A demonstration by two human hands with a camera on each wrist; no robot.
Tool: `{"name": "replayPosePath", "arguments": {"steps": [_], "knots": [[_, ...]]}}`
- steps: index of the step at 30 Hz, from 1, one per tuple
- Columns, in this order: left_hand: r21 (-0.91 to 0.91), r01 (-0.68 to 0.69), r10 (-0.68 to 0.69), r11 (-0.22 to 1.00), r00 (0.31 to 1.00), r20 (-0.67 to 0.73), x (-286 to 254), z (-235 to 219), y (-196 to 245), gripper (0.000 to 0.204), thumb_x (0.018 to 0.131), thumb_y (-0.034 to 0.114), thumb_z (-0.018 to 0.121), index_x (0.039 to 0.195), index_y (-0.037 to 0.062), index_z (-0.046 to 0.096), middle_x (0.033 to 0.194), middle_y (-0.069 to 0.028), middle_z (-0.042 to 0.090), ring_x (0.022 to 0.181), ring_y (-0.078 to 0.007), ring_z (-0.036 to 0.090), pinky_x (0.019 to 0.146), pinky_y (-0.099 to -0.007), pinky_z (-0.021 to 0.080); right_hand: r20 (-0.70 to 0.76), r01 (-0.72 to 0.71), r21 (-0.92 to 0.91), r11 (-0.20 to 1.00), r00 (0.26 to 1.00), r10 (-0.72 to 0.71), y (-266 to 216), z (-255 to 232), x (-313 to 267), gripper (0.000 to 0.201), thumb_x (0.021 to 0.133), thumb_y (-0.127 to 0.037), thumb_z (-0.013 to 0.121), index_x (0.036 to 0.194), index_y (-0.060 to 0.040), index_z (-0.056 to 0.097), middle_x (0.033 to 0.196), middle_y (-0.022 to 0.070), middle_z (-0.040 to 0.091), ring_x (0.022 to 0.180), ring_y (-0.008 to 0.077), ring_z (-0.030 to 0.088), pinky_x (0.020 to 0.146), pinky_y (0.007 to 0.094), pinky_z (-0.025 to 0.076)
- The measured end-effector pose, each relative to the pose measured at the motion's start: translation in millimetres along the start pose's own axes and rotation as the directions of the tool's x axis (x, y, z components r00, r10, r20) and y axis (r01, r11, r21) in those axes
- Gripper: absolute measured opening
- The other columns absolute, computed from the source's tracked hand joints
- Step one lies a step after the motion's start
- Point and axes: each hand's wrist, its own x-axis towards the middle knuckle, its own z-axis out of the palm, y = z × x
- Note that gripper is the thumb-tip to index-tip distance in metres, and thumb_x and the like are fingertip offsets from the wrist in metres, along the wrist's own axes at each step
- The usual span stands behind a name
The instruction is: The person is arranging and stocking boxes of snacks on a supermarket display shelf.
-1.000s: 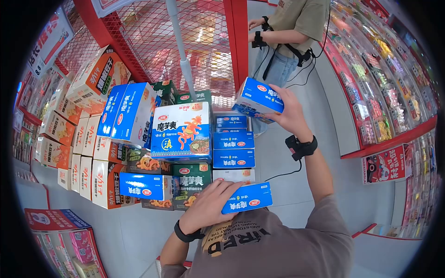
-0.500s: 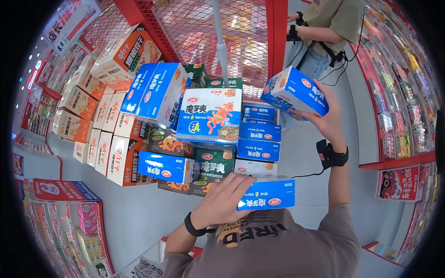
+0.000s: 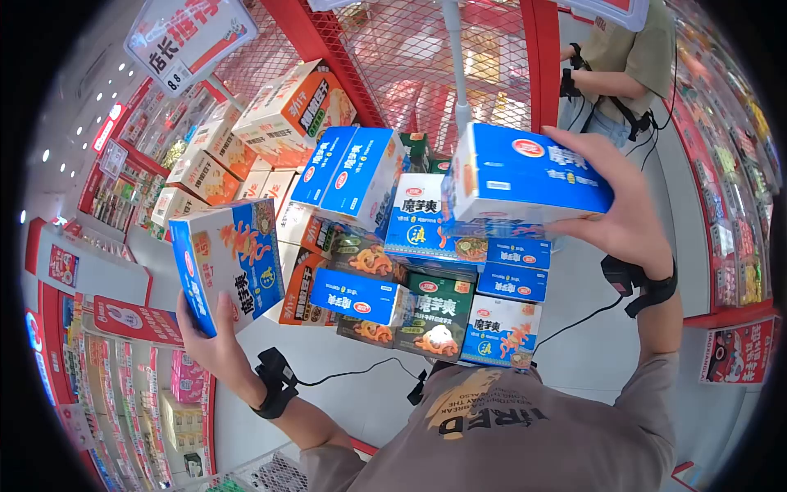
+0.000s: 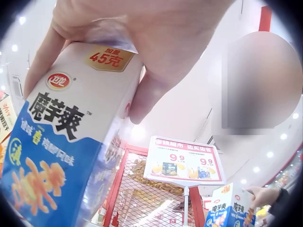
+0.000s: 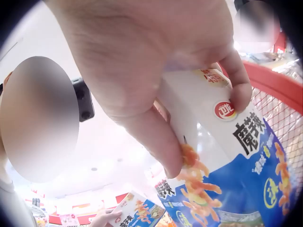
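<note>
In the head view my left hand grips a white-and-blue snack box by one end, off to the left of the stack. The left wrist view shows that box close up, thumb on one side and fingers on the other. My right hand holds a second box of the same kind above the stack's right side, its blue narrow face up. In the right wrist view this box is pinched near its top between thumb and fingers. Below stand stacked blue boxes and dark green boxes.
Orange-and-white boxes are piled at the left rear. Behind the stack rise a red-framed mesh panel and a white pole. Another person stands beyond on the right. Snack shelves line the right side.
My left hand has carried its box from in front of my chest out to the left and turned it. The right hand's box is now over the stack, nearer the camera. The view has swung left.
</note>
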Motion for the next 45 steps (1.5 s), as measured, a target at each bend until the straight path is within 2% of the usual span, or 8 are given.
{"name": "replayPosePath", "arguments": {"steps": [4, 10, 15, 21, 25, 29, 36, 45], "knots": [[0.168, -0.058, 0.064, 0.984, 0.998, -0.026, 32.6, 12.1, 10.7, 0.062, 0.080, 0.028, 0.077, 0.124, -0.0090, 0.054, 0.108, -0.0157, 0.064, 0.094, -0.0178, 0.061, 0.083, -0.0303, 0.048, 0.000, 0.073, -0.076, 0.994, 0.997, -0.074, -7.9, 31.8, 34.2, 0.074, 0.062, -0.018, 0.084, 0.129, -0.0059, 0.056, 0.112, 0.0155, 0.061, 0.104, 0.0305, 0.059, 0.089, 0.0386, 0.048], [0.439, -0.213, 0.101, 0.873, 0.959, 0.264, 76.1, 55.6, -24.6, 0.060, 0.077, 0.034, 0.077, 0.120, -0.0029, 0.059, 0.095, -0.0178, 0.067, 0.084, -0.0229, 0.066, 0.077, -0.0351, 0.051, 0.091, 0.121, 0.154, 0.981, 0.986, -0.136, 18.6, 68.3, 67.2, 0.059, 0.073, -0.029, 0.078, 0.123, -0.0038, 0.058, 0.118, 0.0153, 0.058, 0.107, 0.0310, 0.058, 0.091, 0.0384, 0.048], [0.447, -0.207, 0.077, 0.870, 0.954, 0.291, 80.3, 60.8, -45.2, 0.067, 0.076, 0.033, 0.078, 0.127, -0.0027, 0.054, 0.115, -0.0238, 0.060, 0.105, -0.0337, 0.060, 0.090, -0.0413, 0.047, -0.017, 0.181, 0.077, 0.981, 0.984, -0.180, 20.6, 54.2, 44.6, 0.064, 0.077, -0.030, 0.077, 0.130, -0.0054, 0.053, 0.129, 0.0140, 0.054, 0.116, 0.0291, 0.055, 0.094, 0.0360, 0.047], [0.432, -0.455, 0.430, 0.779, 0.889, 0.160, 44.1, 50.3, -27.7, 0.056, 0.083, 0.019, 0.072, 0.131, -0.0010, 0.051, 0.132, -0.0233, 0.050, 0.125, -0.0366, 0.046, 0.105, -0.0448, 0.036, -0.046, -0.192, 0.240, 0.952, 0.977, 0.208, 67.4, 17.0, -26.4, 0.052, 0.083, -0.024, 0.071, 0.129, -0.0071, 0.055, 0.124, 0.0105, 0.059, 0.104, 0.0192, 0.059, 0.081, 0.0310, 0.047], [-0.077, -0.536, 0.542, 0.840, 0.833, 0.113, -33.1, 43.7, 6.5, 0.030, 0.090, 0.006, 0.058, 0.117, -0.0059, 0.057, 0.127, -0.0206, 0.053, 0.118, -0.0323, 0.053, 0.103, -0.0443, 0.039, 0.184, -0.395, -0.026, 0.918, 0.901, 0.393, 118.2, 41.0, -102.6, 0.050, 0.082, -0.027, 0.072, 0.125, -0.0068, 0.057, 0.122, 0.0091, 0.061, 0.105, 0.0211, 0.060, 0.085, 0.0346, 0.048], [-0.377, -0.509, 0.634, 0.774, 0.637, 0.439, -77.7, 62.5, 35.1, 0.018, 0.076, -0.001, 0.057, 0.092, -0.0055, 0.065, 0.103, -0.0203, 0.063, 0.100, -0.0336, 0.059, 0.087, -0.0424, 0.046, 0.229, -0.534, 0.035, 0.845, 0.827, 0.513, 149.5, 90.2, -154.2, 0.061, 0.079, -0.031, 0.075, 0.131, -0.0082, 0.054, 0.124, 0.0106, 0.060, 0.109, 0.0219, 0.057, 0.087, 0.0343, 0.046], [-0.419, -0.387, 0.562, 0.822, 0.676, 0.477, -80.1, 75.2, 32.8, 0.015, 0.071, -0.002, 0.059, 0.084, -0.0012, 0.066, 0.096, -0.0145, 0.064, 0.090, -0.0319, 0.060, 0.078, -0.0396, 0.048, 0.309, -0.596, 0.129, 0.793, 0.784, 0.539, 182.9, 117.6, -155.7, 0.071, 0.074, -0.037, 0.079, 0.132, -0.0041, 0.053, 0.124, 0.0179, 0.058, 0.110, 0.0281, 0.057, 0.094, 0.0402, 0.046], [-0.456, -0.297, 0.522, 0.839, 0.672, 0.524, -87.0, 81.4, 27.4, 0.011, 0.072, -0.002, 0.061, 0.082, -0.0014, 0.066, 0.093, -0.0131, 0.065, 0.087, -0.0291, 0.061, 0.076, -0.0371, 0.048, 0.424, -0.453, -0.209, 0.867, 0.756, 0.498, 176.1, 122.5, -122.1, 0.076, 0.072, -0.038, 0.077, 0.135, -0.0049, 0.051, 0.127, 0.0186, 0.058, 0.118, 0.0313, 0.055, 0.100, 0.0409, 0.043]]}}
